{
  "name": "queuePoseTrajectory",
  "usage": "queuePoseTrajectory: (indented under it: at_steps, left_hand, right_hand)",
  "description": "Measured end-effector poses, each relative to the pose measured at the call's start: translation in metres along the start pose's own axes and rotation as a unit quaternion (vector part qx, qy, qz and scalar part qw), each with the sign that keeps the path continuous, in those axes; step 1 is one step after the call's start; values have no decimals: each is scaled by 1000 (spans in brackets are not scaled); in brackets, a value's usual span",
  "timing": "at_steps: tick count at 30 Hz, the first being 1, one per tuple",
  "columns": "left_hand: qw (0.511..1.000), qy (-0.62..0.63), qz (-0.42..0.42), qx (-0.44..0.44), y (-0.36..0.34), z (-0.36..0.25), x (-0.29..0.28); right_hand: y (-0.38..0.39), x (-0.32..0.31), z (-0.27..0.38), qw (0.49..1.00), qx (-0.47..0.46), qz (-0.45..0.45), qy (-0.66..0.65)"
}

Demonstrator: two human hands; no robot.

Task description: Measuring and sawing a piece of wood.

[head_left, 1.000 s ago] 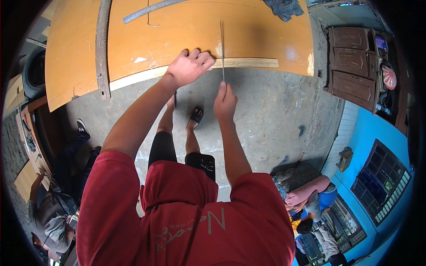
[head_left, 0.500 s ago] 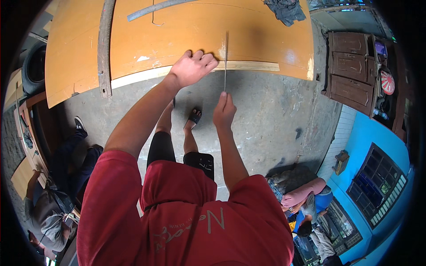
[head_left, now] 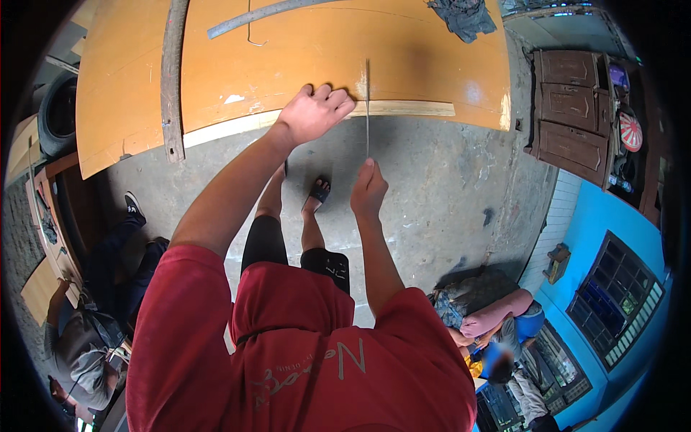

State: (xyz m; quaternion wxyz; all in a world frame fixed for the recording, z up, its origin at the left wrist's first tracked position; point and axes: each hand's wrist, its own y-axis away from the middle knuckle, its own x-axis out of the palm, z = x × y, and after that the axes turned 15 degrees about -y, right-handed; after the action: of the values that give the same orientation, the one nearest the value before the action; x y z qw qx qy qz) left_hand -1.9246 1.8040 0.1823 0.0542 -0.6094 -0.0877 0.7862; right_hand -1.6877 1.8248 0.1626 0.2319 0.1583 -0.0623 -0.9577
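A pale wooden strip lies along the near edge of the orange tabletop. My left hand is closed over it, knuckles up, pressing it against the table. Just right of those fingers, a saw crosses the strip, its thin blade seen edge-on and pointing away from me. My right hand is wrapped round the saw's near end, in front of the table edge; the grip is hidden inside the fist. Pale dust lies beside the blade.
A worn wooden bar crosses the tabletop at left. Farther back lie a grey curved strip, a bent wire and a dark cloth. A brown cabinet stands right. Other people sit at lower left and lower right.
My right hand has drawn the saw a little toward me, its tip now nearer the strip. The left hand keeps its hold on the strip.
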Motion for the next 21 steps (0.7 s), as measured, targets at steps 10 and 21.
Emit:
queuePoseTrajectory:
  at_steps: [10,21]
  left_hand:
    - [1000,9,10,-1,-3,0,-4]
    - [1000,2,15,4,-5,0,-3]
  right_hand:
    - [-61,24,27,998,-59,7,6]
    - [-44,11,17,1000,-22,11,15]
